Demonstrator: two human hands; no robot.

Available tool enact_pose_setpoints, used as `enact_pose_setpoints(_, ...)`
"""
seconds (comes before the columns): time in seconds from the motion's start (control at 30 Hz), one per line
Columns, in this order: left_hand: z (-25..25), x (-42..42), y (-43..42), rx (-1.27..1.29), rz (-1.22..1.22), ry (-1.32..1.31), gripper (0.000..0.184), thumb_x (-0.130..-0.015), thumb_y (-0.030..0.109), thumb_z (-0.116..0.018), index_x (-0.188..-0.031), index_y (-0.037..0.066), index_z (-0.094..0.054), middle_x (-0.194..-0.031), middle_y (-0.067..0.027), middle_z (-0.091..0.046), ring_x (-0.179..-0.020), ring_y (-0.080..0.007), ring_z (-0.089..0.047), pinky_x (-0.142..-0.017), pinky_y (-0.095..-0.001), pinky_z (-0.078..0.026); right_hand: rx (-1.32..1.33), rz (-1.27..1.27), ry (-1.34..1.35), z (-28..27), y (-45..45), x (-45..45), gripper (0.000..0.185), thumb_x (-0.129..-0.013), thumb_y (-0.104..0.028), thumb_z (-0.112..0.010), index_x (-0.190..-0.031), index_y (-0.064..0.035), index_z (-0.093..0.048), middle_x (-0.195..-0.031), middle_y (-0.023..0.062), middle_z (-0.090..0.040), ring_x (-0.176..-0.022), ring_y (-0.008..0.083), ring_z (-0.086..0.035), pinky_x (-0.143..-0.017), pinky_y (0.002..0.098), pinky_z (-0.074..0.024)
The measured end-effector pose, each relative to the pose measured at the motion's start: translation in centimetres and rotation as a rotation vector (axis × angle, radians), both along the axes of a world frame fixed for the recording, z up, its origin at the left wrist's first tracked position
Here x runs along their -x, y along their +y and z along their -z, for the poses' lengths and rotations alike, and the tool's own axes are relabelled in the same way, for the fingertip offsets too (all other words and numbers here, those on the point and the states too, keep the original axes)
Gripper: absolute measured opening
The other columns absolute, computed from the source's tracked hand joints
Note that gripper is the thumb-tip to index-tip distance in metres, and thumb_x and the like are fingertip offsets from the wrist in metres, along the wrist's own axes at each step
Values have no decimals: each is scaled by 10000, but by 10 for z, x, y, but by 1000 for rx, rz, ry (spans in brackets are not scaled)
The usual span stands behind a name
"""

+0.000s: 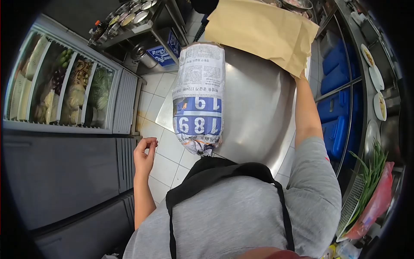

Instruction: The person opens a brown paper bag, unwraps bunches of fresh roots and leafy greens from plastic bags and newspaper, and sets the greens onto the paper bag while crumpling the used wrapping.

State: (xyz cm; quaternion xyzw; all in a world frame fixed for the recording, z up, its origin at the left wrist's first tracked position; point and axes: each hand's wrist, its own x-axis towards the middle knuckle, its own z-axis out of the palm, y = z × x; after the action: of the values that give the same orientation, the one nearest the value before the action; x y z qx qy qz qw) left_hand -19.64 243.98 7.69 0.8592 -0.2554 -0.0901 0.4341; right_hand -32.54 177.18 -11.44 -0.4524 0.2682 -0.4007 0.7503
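My left hand (145, 152) hangs over the tiled floor, left of the steel table, with its fingers curled in near the thumb and nothing visible in them. My right arm reaches forward along the table's right side. Of my right hand (300, 82) only the wrist area shows; the fingers are hidden by a large sheet of brown paper (263, 32). That sheet spans the table's far end. A thick bundle wrapped in printed newspaper (198, 90) lies lengthwise on the left part of the steel table (254, 103), its near end crumpled together close to my black apron.
A glass-door fridge (64, 86) with vegetables stands at left. Metal bowls (140, 17) fill a shelf beyond it. Blue bins (336, 103) sit under the right counter, which carries white oval plates (379, 105) and a basket (351, 207) with green onions (368, 181).
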Motion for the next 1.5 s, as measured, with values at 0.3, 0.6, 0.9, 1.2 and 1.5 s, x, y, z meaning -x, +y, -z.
enact_pose_setpoints(0.3,17,-51,-60,77,191,58,93,-843,-25,-541,-915,-8,-599,-804,-50,-636,-765,-117,-610,-708,-237,-469,1028,-499,1267,-118,227,158,345,-651,-78,-623,-943,-261,-631,-1058,55,-494,-1085,296,-449,-902,444,-374)
enact_pose_setpoints(0.6,24,-84,-79,145,334,70,92,-855,9,-545,-929,-8,-597,-825,-59,-638,-755,-120,-613,-714,-242,-475,704,-436,1469,-158,255,252,286,-611,-13,-640,-886,-89,-632,-902,175,-528,-894,361,-556,-850,359,-448)
enact_pose_setpoints(0.9,19,-83,-70,127,315,57,136,-869,69,-566,-989,11,-587,-875,-47,-632,-810,-104,-592,-743,-251,-457,1230,315,1179,-126,88,105,375,-656,-37,-647,-1025,-84,-599,-1074,138,-541,-994,311,-540,-869,357,-440)
enact_pose_setpoints(1.2,34,-75,-72,175,165,250,517,-826,208,-641,-1263,57,-408,-1186,-100,-466,-928,-169,-536,-759,-298,-461,582,247,702,-178,108,45,356,-839,-309,-634,-983,16,-625,-926,38,-626,-793,90,-539,-741,231,-429)
enact_pose_setpoints(1.5,-26,-56,-135,270,379,-362,828,-668,267,-779,-1320,44,-320,-1291,-160,-346,-1168,-300,-388,-946,-412,-360,506,351,23,-368,183,53,246,-848,-229,-634,-985,-24,-622,-938,15,-633,-869,99,-588,-763,235,-456)
